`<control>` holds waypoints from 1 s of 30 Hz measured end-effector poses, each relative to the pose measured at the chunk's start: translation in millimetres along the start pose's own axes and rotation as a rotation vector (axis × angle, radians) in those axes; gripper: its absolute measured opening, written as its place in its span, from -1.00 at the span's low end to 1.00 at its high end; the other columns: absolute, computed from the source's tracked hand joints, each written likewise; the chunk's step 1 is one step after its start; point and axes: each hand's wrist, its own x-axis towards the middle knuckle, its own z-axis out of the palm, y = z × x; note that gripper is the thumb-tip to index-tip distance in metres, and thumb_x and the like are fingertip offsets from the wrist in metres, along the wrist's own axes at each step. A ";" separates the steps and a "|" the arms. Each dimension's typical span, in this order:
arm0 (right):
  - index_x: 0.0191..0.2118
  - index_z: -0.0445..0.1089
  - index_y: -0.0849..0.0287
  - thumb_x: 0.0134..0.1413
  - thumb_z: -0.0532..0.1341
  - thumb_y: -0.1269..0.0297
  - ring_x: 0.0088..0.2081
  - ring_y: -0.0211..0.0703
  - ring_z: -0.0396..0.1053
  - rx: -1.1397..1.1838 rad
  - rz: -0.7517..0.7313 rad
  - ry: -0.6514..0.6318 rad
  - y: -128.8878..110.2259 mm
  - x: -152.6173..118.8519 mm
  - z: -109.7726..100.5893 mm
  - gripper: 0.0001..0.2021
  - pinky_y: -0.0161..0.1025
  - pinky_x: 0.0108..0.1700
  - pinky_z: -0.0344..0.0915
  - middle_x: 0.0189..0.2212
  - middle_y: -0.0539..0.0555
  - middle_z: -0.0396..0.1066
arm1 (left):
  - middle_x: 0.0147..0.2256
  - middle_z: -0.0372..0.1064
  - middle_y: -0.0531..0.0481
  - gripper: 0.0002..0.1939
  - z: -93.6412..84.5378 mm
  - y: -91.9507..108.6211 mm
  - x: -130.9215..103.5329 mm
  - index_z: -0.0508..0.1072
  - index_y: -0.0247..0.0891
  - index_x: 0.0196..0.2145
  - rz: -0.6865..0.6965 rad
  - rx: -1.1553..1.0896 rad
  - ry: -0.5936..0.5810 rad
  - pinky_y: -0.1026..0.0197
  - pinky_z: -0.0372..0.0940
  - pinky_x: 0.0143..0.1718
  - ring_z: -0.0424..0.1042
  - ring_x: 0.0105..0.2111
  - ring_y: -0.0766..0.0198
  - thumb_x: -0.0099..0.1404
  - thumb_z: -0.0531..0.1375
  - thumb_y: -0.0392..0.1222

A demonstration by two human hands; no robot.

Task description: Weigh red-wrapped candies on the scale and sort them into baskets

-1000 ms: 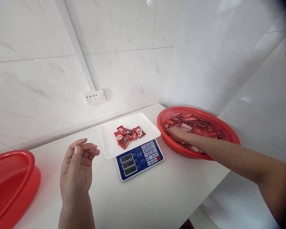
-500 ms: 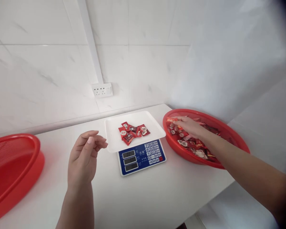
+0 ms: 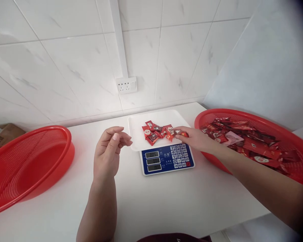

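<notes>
Over the right-hand edge of the white tray, the right hand has a narrow grip, thumb and fingers closed about a small red packet, part of which they hide. Just beyond its fingertips, on the tray, lies a loose pile of red wrapped packets; whether the fingers touch the nearest one cannot be told.

At the opposite side of the tray, the left hand is raised, its fingers loosely curved and the thumb a small gap away from them; its fingertips come right up to the tray's edge, and contact there is unclear.

Below the right hand's grip, and partly covered by it, is the blue panel of the scale, with three displays and a keypad, set on the white table. Behind that hand, the forearm crosses the near rim of the right basket, red and holding many wrapped sweets, and blocks part of it from view.

Well to the left of the left hand stands the left basket, also red, with a cardboard box behind it. Beyond both hands, a socket sits on the tiled wall.
</notes>
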 end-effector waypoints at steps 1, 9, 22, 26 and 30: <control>0.04 0.36 0.00 0.12 0.08 0.15 -0.16 -0.02 0.43 -0.015 -0.008 0.008 1.5 -3.3 -0.1 -0.64 -0.14 -0.12 0.33 -0.12 0.01 0.48 | -0.43 0.44 0.02 -0.79 0.0 -0.5 0.3 0.44 -0.17 -0.24 -0.003 0.006 0.004 0.21 0.32 -0.36 0.41 -0.44 0.32 0.22 0.19 -0.03; 0.02 0.33 0.01 0.11 0.08 0.11 -0.35 -0.12 0.39 0.071 0.047 0.018 2.3 -38.4 13.2 -0.63 -0.24 -0.35 0.31 -0.30 0.03 0.47 | -0.43 0.44 0.03 -0.76 2.9 -4.0 1.5 0.43 -0.19 -0.24 0.000 0.044 0.013 0.21 0.35 -0.35 0.42 -0.45 0.32 0.21 0.20 -0.01; 0.02 0.28 0.12 -0.03 0.25 0.10 -0.38 -0.25 0.30 0.633 0.095 -0.650 18.7 -95.8 67.8 -0.54 -0.27 -0.33 0.31 -0.32 0.03 0.33 | -0.44 0.45 0.06 -0.77 5.1 -8.4 5.7 0.42 -0.17 -0.25 -0.005 0.100 0.013 0.25 0.36 -0.37 0.43 -0.47 0.35 0.23 0.18 0.01; -0.01 0.31 0.11 -0.04 0.24 -0.02 -0.50 -0.30 0.22 0.645 0.171 -0.592 18.0 -93.2 69.0 -0.52 -0.35 -0.51 0.24 -0.49 -0.05 0.23 | -0.44 0.44 0.05 -0.78 5.3 -8.7 5.9 0.42 -0.18 -0.25 -0.013 0.082 0.012 0.26 0.36 -0.37 0.43 -0.47 0.36 0.23 0.18 -0.01; -0.04 0.32 0.13 0.04 0.13 -0.12 -0.48 -0.24 0.28 0.517 0.152 -0.375 9.4 -82.6 57.0 -0.52 -0.30 -0.45 0.30 -0.49 -0.02 0.27 | -0.44 0.44 0.05 -0.78 4.9 -9.0 6.1 0.42 -0.19 -0.24 -0.005 0.061 0.002 0.26 0.35 -0.37 0.42 -0.46 0.35 0.23 0.19 -0.02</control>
